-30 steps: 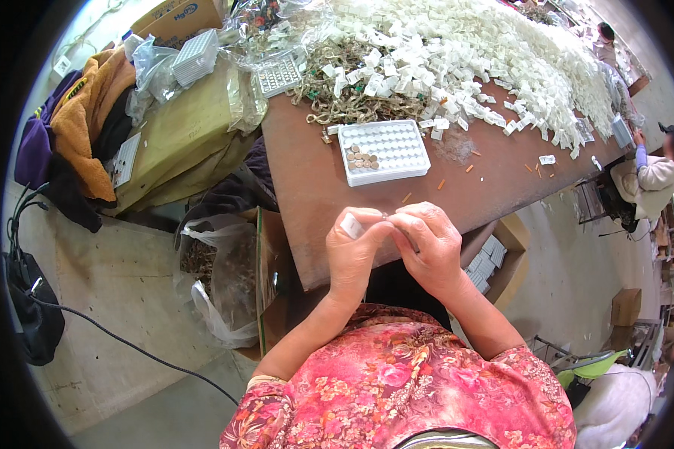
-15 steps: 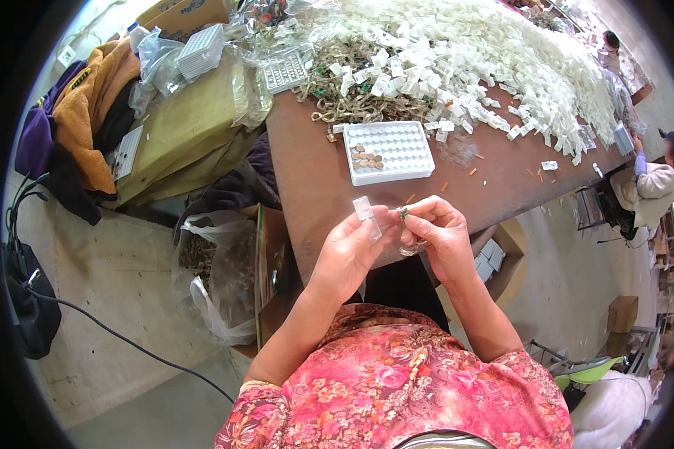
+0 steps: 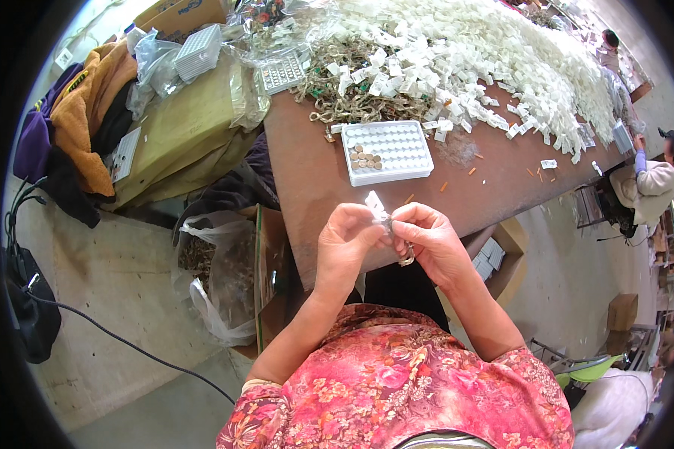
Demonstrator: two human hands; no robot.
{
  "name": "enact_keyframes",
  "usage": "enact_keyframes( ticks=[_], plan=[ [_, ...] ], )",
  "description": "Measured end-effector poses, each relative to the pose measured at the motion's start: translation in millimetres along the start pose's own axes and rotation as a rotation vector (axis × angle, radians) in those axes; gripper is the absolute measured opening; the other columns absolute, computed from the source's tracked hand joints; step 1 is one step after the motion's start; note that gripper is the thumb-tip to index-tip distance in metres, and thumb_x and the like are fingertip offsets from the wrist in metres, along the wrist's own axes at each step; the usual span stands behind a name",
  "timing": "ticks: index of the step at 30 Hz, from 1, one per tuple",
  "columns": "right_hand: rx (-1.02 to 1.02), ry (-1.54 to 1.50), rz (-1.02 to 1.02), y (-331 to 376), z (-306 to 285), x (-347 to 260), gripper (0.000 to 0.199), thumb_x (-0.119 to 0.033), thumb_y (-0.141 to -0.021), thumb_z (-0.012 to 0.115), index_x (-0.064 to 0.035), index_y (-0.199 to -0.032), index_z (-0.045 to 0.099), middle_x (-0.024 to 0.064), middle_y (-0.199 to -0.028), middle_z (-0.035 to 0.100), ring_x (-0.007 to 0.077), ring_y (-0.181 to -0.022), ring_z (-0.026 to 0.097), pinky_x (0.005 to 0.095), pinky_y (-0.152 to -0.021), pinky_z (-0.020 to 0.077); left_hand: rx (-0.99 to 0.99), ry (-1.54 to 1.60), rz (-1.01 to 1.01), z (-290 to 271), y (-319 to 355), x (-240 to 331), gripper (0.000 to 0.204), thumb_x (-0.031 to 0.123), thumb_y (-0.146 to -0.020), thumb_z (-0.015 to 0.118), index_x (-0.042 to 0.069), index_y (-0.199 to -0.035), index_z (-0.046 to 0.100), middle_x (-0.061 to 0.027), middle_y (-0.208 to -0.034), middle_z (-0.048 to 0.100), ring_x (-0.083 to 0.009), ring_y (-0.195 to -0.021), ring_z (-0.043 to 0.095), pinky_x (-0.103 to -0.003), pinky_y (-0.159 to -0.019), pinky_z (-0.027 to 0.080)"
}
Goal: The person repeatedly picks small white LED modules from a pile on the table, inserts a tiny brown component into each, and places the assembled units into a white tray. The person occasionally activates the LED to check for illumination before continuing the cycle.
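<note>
Over the table's near edge, my two hands meet. My left hand [image 3: 344,243] is closed in a pinch on a small white card tag [image 3: 374,202], which sticks up past the fingertips and seems to have clear plastic on it. Pinched in my right hand [image 3: 434,243] is a thin cord bracelet [image 3: 407,258], its end hanging below the fingers. The fingertips of both hands touch or nearly touch, so the spot where tag and bracelet meet is hidden. Beyond them lies a white compartment tray [image 3: 389,153] with several round tan pieces in its left part.
A large heap of white tags [image 3: 487,45] and a tangle of brownish cord bracelets [image 3: 359,90] cover the far table [image 3: 299,194]. A plastic bag [image 3: 225,284] in a carton stands left of my legs, an open carton [image 3: 513,262] right. Another person [image 3: 651,179] sits at the far right.
My left hand has turned and drawn the tag in towards my right fingers. My right hand has shifted slightly left and nearer, with the bracelet end now hanging lower.
</note>
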State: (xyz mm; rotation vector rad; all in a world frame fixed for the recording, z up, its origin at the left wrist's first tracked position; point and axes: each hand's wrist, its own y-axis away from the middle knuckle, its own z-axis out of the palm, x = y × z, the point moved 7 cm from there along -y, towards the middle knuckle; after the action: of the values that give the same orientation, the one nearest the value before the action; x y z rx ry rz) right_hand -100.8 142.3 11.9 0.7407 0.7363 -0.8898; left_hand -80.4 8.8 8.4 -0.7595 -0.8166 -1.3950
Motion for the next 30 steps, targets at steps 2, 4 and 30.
enact_keyframes(
  ticks=[2, 4, 30],
  plan=[
    [0.019, 0.029, -0.006, -1.0, -0.2, 2.5, 0.014, -0.015, -0.087, 0.07, -0.0042, -0.094, 0.064, 0.0012, -0.079, 0.065, 0.0064, -0.065, 0.058, 0.019, -0.058, 0.0454, -0.019, -0.022, 0.005, 1.0, 0.2, 1.4, 0.016, -0.001, -0.087, 0.065, 0.004, -0.097, 0.054, -0.0062, -0.088, 0.066, -0.0124, -0.078, 0.064, -0.025, -0.07, 0.052],
    [0.061, 0.064, -0.017, 0.2, -0.6, 3.9, 0.014, -0.015, -0.088, 0.07, -0.0038, -0.094, 0.064, 0.0015, -0.079, 0.065, 0.0062, -0.066, 0.058, 0.0188, -0.059, 0.0457, -0.032, -0.02, 0.004, 1.8, 0.1, 1.4, 0.016, -0.002, -0.087, 0.065, 0.004, -0.096, 0.054, -0.0069, -0.086, 0.066, -0.0133, -0.077, 0.065, -0.025, -0.069, 0.053],
    [-0.024, 0.214, 0.017, 11.4, -1.6, -0.2, 0.019, -0.02, -0.09, 0.068, -0.003, -0.096, 0.06, 0.0057, -0.091, 0.064, 0.0153, -0.081, 0.063, 0.0296, -0.073, 0.0522, 0.061, -0.098, 0.006, 3.7, 4.5, 6.5, 0.013, 0.001, -0.084, 0.07, 0.003, -0.09, 0.058, -0.0048, -0.091, 0.068, -0.0079, -0.079, 0.062, -0.022, -0.073, 0.05]
  ],
)
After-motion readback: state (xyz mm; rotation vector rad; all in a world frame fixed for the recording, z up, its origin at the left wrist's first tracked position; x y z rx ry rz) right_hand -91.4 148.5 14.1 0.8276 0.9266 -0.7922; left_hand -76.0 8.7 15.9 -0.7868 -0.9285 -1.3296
